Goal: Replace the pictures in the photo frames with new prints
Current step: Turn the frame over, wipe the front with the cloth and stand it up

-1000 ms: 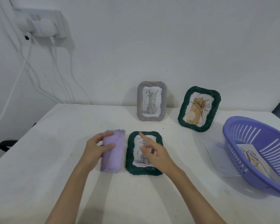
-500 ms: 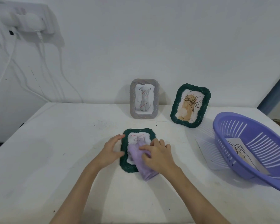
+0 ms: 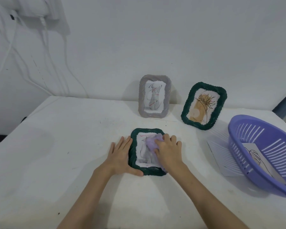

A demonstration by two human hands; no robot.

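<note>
A: Where is the frame being worked on?

B: A dark green frame [image 3: 147,169] lies flat on the white worktop [image 3: 56,154], near the front, with a grey cat print [image 3: 144,152] showing in it.

A: And the hands?

B: The left hand [image 3: 120,156] lies flat with fingers straight against the frame's left edge, its thumb along the bottom rim. The right hand [image 3: 168,151] has its fingers bent over a bunched lilac cloth [image 3: 151,143], pressing it onto the print.

A: What stands behind?

B: A grey frame [image 3: 154,96] with a cat drawing leans upright at the wall. Just to its right a second green frame [image 3: 204,105], tilted, holds a tan plant drawing.

A: Anything to the right?

B: A purple slotted basket [image 3: 261,154] sits at the worktop's right edge, with a line-drawing print [image 3: 256,157] inside. A white sheet [image 3: 220,157] lies partly under its left side.

A: And the far left?

B: White cables [image 3: 10,47] hang down the wall from a blurred plug block.
</note>
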